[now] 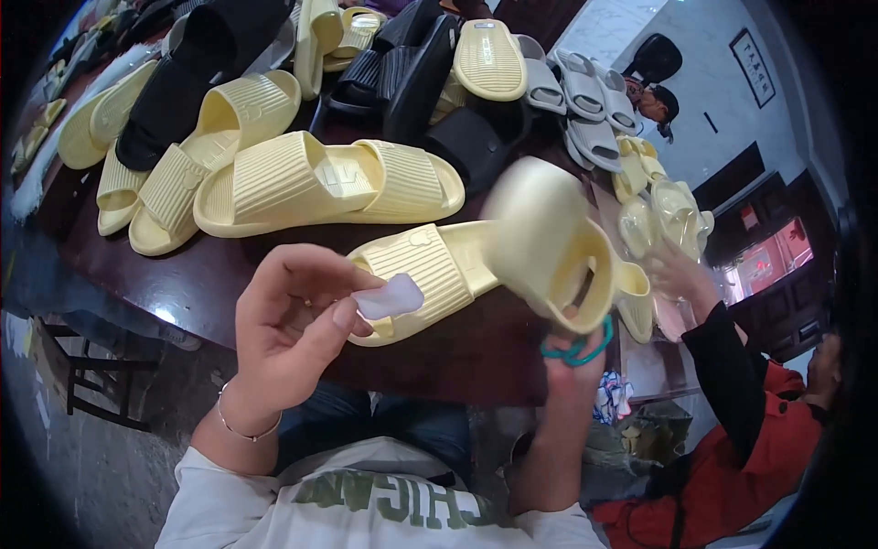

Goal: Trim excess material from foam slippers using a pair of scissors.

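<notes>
My left hand (297, 316) pinches a small pale lavender-white piece (390, 297), soft-looking, between thumb and fingers; its exact kind I cannot make out. Raised in my right hand (560, 340) is a pale yellow slide slipper (540, 220), tilted and blurred by motion, which hides most of my fingers. A teal coiled band (578, 350) circles that wrist. Under both hands, on the dark red table, lies another yellow slide slipper (416, 274) with a ribbed strap. Just beyond it, a pair of ribbed yellow slippers (274, 183) is set sole to sole.
Black slippers (402, 73) and grey slippers (585, 87) crowd the far side of the table (320, 366). At the right, a person in a red and black top (764, 412) reaches toward clear-wrapped yellow slippers (672, 215). A wooden stool (96, 375) stands at the left.
</notes>
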Motion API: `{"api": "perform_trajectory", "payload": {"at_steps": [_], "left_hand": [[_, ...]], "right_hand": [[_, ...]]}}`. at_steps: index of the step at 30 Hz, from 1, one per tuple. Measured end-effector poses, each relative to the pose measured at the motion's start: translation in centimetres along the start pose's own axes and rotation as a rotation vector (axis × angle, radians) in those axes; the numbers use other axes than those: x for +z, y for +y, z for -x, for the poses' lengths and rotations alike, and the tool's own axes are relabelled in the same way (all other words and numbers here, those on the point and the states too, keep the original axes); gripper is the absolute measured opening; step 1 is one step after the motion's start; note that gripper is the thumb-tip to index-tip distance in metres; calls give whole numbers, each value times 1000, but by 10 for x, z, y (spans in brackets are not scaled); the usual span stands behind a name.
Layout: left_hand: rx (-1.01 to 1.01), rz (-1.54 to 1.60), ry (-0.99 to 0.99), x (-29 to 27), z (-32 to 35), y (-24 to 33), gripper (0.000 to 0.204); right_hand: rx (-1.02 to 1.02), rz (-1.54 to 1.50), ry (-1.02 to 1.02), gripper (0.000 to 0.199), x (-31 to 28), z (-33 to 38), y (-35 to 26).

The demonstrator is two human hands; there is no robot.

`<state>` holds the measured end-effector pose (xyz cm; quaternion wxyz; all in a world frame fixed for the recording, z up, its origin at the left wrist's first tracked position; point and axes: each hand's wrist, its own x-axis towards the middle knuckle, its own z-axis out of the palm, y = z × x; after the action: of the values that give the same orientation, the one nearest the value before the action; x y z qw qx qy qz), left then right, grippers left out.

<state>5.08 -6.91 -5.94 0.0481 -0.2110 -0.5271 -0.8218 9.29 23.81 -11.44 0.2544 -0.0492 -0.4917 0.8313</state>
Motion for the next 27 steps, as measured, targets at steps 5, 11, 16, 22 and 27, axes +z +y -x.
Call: {"api": "perform_trajectory", "payload": {"at_steps": [5,11,16,22,27], "left_hand": [[-16,36,150,-9,6,-11,14],[36,-180,22,-43,12,-23,23],[64,-375,-9,-37,14,-33,32],[-24,-616,-156,-30,12,-37,40],[-87,-233,-51,-19,17,-38,44]], "right_hand": [[-6,-5,254,23,10,-16,-15],[-35,150,401,14,19,-25,-14],[-311,941,348,22,28,-16,-10],[-482,1257,141,36,57,5,-18],[-32,1094,-327,31,106,29,1]]}}
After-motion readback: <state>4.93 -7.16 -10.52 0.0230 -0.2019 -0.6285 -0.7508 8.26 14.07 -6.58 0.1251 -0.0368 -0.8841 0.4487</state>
